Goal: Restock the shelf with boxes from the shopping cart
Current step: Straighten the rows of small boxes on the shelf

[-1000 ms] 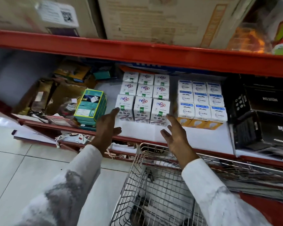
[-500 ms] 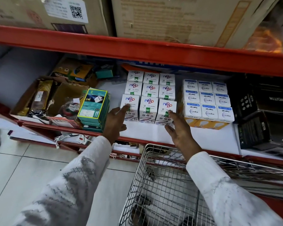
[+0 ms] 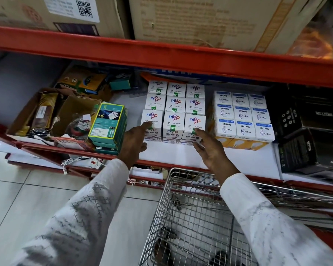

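Note:
A block of white Nippo boxes [image 3: 174,110] stands in rows on the white shelf board [image 3: 167,155] of the red rack. My left hand [image 3: 134,143] is open, its fingertips touching the front left box [image 3: 152,124]. My right hand [image 3: 210,148] is open too, fingers resting on the front right box [image 3: 193,128]. Neither hand grips anything. Right of the block sit white and blue Wipro boxes [image 3: 242,116]. The wire shopping cart [image 3: 196,217] stands below my right arm; no boxes show inside it.
A stack of teal charger boxes [image 3: 109,125] stands left of my left hand, beside an open carton of clutter [image 3: 46,112]. Black boxes [image 3: 311,131] fill the shelf's right end. The red upper shelf beam [image 3: 161,54] carries large cartons [image 3: 200,20] overhead. Tiled floor lies at the left.
Both hands have reached forward onto the front row of Nippo boxes, the left to the left box and the right to the right box. The view has moved closer to the shelf.

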`<action>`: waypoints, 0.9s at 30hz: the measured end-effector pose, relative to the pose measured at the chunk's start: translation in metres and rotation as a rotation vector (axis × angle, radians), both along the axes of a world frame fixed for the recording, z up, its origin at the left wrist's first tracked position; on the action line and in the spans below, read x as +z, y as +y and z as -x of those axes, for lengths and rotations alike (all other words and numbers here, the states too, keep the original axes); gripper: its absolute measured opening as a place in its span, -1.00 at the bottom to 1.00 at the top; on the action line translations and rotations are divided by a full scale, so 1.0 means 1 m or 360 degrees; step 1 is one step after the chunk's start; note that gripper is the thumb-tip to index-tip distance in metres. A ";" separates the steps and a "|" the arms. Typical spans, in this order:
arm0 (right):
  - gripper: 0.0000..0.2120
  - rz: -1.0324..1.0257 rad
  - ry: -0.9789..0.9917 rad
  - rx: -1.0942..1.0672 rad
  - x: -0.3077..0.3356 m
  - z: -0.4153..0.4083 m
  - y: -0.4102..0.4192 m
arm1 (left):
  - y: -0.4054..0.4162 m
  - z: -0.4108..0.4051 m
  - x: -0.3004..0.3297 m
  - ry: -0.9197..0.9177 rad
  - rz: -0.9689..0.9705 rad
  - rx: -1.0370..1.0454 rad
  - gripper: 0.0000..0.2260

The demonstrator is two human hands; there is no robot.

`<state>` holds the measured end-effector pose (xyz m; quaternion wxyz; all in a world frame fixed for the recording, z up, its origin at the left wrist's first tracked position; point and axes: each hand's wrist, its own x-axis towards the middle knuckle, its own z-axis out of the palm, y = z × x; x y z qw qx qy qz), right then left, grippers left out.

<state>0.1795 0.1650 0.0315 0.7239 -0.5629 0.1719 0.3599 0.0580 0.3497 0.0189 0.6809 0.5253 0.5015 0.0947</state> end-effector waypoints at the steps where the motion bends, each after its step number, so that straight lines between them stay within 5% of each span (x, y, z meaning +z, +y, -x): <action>1: -0.56 0.0006 -0.0003 0.0006 0.000 -0.001 0.000 | 0.000 0.000 0.000 0.0000 0.0001 -0.0008 -0.51; 13: -0.65 0.0013 0.0000 0.0032 0.005 -0.003 0.003 | -0.004 0.000 0.004 -0.0040 -0.0068 -0.0053 -0.69; 21: -0.71 0.0054 -0.0021 0.0066 0.012 0.001 -0.001 | -0.011 0.004 0.017 -0.0025 -0.0118 -0.0056 -0.51; 27: -0.61 0.0106 0.0009 0.0051 0.023 0.015 -0.029 | -0.042 0.025 0.022 -0.0048 -0.0581 0.0289 -0.37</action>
